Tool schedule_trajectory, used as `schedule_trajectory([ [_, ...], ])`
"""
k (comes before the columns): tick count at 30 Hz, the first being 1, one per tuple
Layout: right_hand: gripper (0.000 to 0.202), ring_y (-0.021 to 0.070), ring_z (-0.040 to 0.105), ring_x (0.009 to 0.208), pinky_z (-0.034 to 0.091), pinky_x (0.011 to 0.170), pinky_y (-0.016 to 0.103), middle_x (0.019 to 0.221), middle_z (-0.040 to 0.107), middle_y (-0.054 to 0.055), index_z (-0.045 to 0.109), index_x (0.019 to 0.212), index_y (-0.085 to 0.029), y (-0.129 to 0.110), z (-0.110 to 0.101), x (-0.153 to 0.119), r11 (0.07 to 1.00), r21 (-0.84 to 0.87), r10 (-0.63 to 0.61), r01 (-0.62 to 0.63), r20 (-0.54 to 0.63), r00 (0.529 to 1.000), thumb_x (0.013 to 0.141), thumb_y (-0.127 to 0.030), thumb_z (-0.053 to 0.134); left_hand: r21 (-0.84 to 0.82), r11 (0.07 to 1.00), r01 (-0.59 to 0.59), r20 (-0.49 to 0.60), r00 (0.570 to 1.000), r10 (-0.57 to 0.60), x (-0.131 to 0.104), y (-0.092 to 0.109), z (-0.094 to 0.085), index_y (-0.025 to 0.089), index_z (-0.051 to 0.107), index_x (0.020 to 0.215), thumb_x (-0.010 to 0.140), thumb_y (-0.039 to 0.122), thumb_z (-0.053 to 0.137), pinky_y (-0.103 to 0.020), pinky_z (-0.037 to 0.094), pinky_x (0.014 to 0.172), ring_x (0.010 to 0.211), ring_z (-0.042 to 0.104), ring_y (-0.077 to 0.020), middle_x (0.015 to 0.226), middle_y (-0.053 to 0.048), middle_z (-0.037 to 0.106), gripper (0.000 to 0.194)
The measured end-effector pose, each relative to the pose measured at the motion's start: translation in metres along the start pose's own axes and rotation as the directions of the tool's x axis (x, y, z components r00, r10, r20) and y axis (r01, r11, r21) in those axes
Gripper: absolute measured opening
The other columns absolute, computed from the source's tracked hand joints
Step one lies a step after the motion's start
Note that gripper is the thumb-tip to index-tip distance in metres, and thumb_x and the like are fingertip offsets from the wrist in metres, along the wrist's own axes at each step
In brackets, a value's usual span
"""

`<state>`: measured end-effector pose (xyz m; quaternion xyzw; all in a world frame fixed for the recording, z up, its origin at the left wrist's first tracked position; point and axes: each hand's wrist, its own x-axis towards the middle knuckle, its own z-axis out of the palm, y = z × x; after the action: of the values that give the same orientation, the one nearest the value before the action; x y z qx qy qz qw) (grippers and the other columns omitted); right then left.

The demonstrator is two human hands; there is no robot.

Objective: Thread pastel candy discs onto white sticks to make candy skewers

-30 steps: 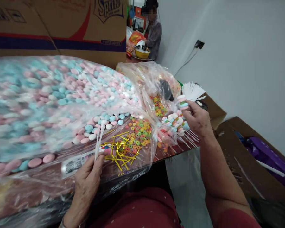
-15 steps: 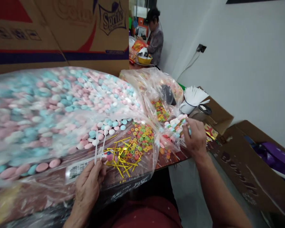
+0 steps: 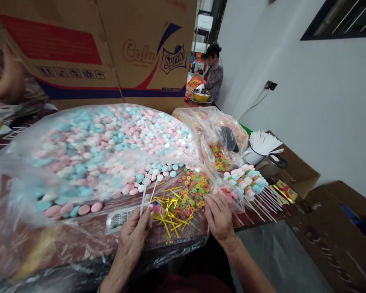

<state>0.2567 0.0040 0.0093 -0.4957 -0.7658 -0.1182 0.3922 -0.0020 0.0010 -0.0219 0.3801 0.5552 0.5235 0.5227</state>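
My left hand [image 3: 136, 228] is closed on two thin white sticks [image 3: 144, 194] that point upward, above the front of the table. Close to its fingertips lie gold twist ties [image 3: 171, 213] in a loose heap. My right hand [image 3: 219, 215] hovers at the right edge of a pile of small colourful ring candies [image 3: 190, 187], fingers loosely bent and apart, with nothing seen in them. Just beyond that hand is a stack of marshmallow skewers [image 3: 247, 181], their sticks jutting toward the front right. A big clear bag of pink, blue and white marshmallows [image 3: 110, 138] spreads across the left.
Behind the bag stands a large cardboard box [image 3: 149, 24]. A white cup of sticks [image 3: 253, 156] and a dark-lidded jar [image 3: 273, 165] stand at the right. Another bag of ring candies [image 3: 221, 156] lies farther back. One person [image 3: 214, 75] works in the background, another [image 3: 9, 81] at far left.
My right hand has moved left and nearer, from the marshmallow skewers to the ring candies. The left hand still holds the sticks. The view has shifted, showing more at the left.
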Motion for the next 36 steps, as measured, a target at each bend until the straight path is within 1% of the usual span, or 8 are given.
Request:
schedule_trajectory([
  [4,0.041,0.0256,0.065,0.096,0.055,0.086,0.046,0.103,0.072,0.01,0.063,0.126,-0.022,0.0,0.004,-0.002,1.0,-0.002,-0.01,0.01,0.004,1.0,0.089,-0.011,0.048,0.01,1.0,-0.028,0.012,1.0,0.028,0.001,-0.001,0.0,0.016,0.063,0.079,0.081,0.055,0.065,-0.019,0.026,0.043,0.048,0.036,-0.0079,0.056,0.004,0.048,0.04],
  [9,0.033,0.0241,0.064,0.094,0.054,0.086,0.042,0.1,0.071,0.011,0.065,0.119,-0.016,-0.001,0.004,0.002,0.996,-0.059,-0.067,0.069,0.033,0.997,0.091,-0.01,0.048,0.064,0.996,-0.061,0.023,0.998,0.06,-0.001,0.006,0.0,0.017,0.058,0.071,0.085,0.051,0.062,-0.018,0.025,0.043,0.048,0.037,-0.0075,0.054,0.005,0.046,0.037],
  [12,0.029,0.0238,0.063,0.092,0.054,0.085,0.041,0.098,0.071,0.012,0.064,0.115,-0.013,-0.001,0.005,0.003,0.989,-0.098,-0.108,0.112,0.049,0.993,0.092,-0.011,0.048,0.06,0.994,-0.088,0.02,0.996,0.087,-0.003,0.012,0.001,0.017,0.059,0.076,0.088,0.044,0.061,-0.018,0.027,0.045,0.048,0.036,-0.0071,0.054,0.006,0.044,0.03],
  [17,0.028,0.024,0.062,0.093,0.053,0.086,0.041,0.098,0.07,0.012,0.063,0.116,-0.013,0.004,0.011,0.003,0.989,-0.088,-0.116,0.12,0.044,0.992,0.092,-0.011,0.049,-0.027,0.993,-0.116,0.01,0.993,0.116,-0.001,0.012,0.001,0.018,0.063,0.087,0.089,0.039,0.059,-0.017,0.027,0.044,0.047,0.036,-0.0066,0.055,0.006,0.047,0.021],
  [19,0.028,0.0241,0.062,0.094,0.052,0.086,0.041,0.098,0.07,0.012,0.062,0.117,-0.014,0.005,0.012,0.003,0.99,-0.08,-0.115,0.118,0.038,0.993,0.092,-0.011,0.049,-0.057,0.993,-0.107,0.017,0.994,0.108,0.0,0.011,0.001,0.018,0.064,0.092,0.089,0.039,0.059,-0.017,0.026,0.043,0.045,0.035,-0.0061,0.055,0.006,0.048,0.021],
  [23,0.028,0.0238,0.062,0.093,0.052,0.086,0.04,0.098,0.07,0.012,0.063,0.116,-0.014,0.006,0.011,0.003,0.991,-0.069,-0.116,0.119,0.034,0.993,0.092,-0.011,0.049,-0.122,0.988,-0.092,0.005,0.996,0.093,0.003,0.007,0.0,0.018,0.065,0.091,0.086,0.039,0.063,-0.016,0.024,0.041,0.044,0.034,-0.0047,0.057,0.006,0.05,0.022],
  [28,0.028,0.0239,0.062,0.093,0.051,0.087,0.041,0.098,0.07,0.012,0.064,0.115,-0.013,0.007,0.011,0.003,0.992,-0.054,-0.109,0.112,0.058,0.992,0.092,-0.011,0.048,-0.13,0.987,-0.09,-0.008,0.996,0.09,0.005,0.006,0.001,0.016,0.065,0.091,0.084,0.039,0.067,-0.016,0.022,0.041,0.043,0.033,-0.0037,0.056,0.006,0.05,0.023],
  [36,0.028,0.0237,0.062,0.092,0.051,0.087,0.041,0.098,0.071,0.012,0.066,0.115,-0.015,0.01,0.013,0.001,0.995,-0.007,-0.095,0.095,0.035,0.995,0.093,-0.013,0.048,-0.141,0.983,-0.119,-0.019,0.993,0.117,0.006,0.009,0.003,0.016,0.064,0.089,0.088,0.05,0.06,-0.017,0.019,0.037,0.038,0.028,-0.0041,0.052,0.007,0.046,0.034],
])
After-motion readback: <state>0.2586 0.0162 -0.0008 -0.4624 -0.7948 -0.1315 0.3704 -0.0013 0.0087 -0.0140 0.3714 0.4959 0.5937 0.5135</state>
